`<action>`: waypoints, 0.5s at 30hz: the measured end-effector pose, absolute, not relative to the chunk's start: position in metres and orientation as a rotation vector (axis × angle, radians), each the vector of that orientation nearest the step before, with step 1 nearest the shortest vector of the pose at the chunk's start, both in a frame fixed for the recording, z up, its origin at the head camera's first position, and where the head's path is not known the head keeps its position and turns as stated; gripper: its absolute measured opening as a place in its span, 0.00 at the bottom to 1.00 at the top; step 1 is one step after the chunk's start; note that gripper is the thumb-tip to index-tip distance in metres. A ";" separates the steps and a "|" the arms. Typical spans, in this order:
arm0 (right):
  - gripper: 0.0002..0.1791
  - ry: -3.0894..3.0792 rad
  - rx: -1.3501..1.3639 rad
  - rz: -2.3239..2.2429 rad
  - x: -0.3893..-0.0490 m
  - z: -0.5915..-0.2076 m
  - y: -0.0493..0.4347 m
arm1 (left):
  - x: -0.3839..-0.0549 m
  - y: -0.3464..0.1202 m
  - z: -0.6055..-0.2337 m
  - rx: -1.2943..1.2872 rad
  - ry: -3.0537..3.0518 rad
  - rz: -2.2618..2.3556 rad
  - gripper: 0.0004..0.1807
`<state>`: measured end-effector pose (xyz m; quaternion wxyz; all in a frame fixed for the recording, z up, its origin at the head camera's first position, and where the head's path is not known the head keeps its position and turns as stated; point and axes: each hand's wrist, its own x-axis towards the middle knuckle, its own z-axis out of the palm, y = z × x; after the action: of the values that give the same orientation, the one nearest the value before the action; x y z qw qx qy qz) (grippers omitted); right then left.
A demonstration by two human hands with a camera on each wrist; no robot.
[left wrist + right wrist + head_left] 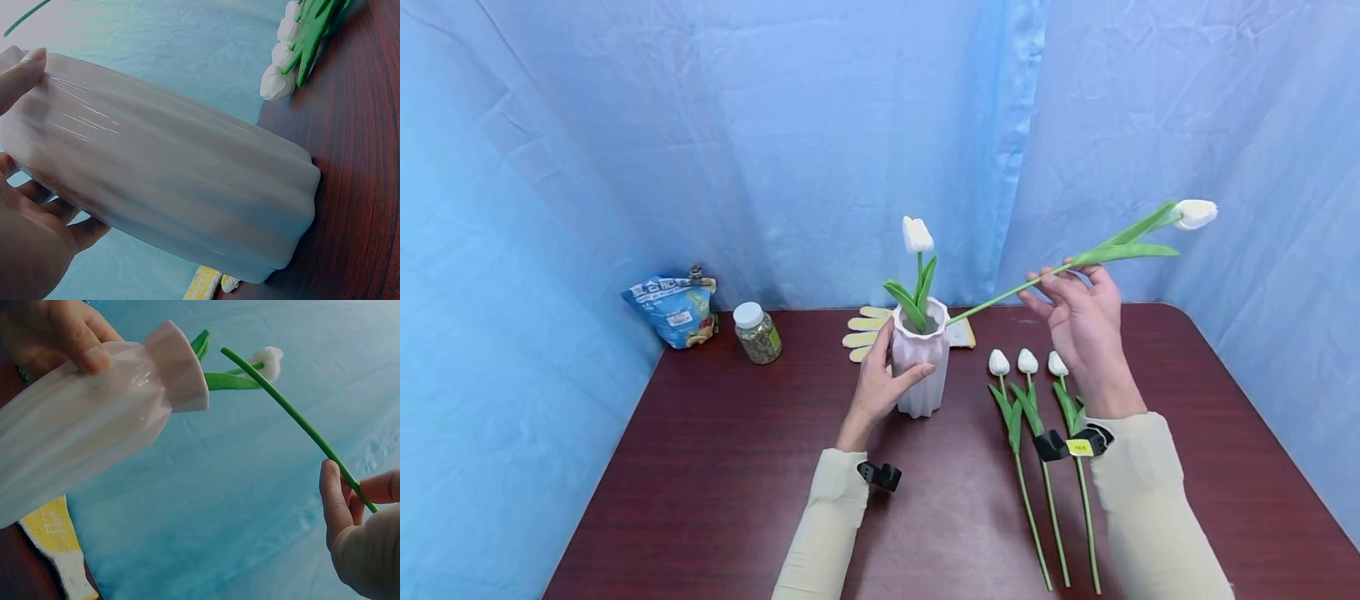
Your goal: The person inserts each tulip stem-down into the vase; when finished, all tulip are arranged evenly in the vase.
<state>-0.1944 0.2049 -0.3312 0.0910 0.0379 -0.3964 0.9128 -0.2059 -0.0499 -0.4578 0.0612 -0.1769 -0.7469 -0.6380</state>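
My left hand (883, 382) grips a white fluted vase (922, 379), thumb on the near side and fingers round its left. One white tulip (917, 235) stands in the vase, its green leaves rising above the rim. With my right hand (1086, 321) I pinch the stem of another white tulip (1195, 214), its head pointing up and right. The bare stem end (231, 355) points toward the vase mouth, outside the rim in the right wrist view. Several white tulips (1027, 361) lie side by side on the table beneath my right forearm, which partly covers them.
A yellow-and-white work glove (868, 323) lies behind the vase. At the back left of the dark red table (715, 492) are a jar (758, 335) with a white lid and a blue pouch (676, 312) with a clip. Blue curtains (820, 150) hang behind.
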 end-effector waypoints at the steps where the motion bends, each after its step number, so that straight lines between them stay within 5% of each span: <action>1: 0.13 -1.186 0.108 2.710 -0.196 -0.330 0.202 | -0.206 -0.050 -0.458 -0.536 -2.256 -1.931 0.49; 15: 0.13 -1.517 0.125 2.443 -0.210 -0.328 0.166 | -0.208 -0.049 -0.459 -0.527 -2.252 -1.937 0.49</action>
<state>-0.2096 0.1658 -0.3280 0.1313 0.0429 -0.5226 0.8413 -0.2077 -0.0494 -0.4588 0.0622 -0.1744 -0.7450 -0.6409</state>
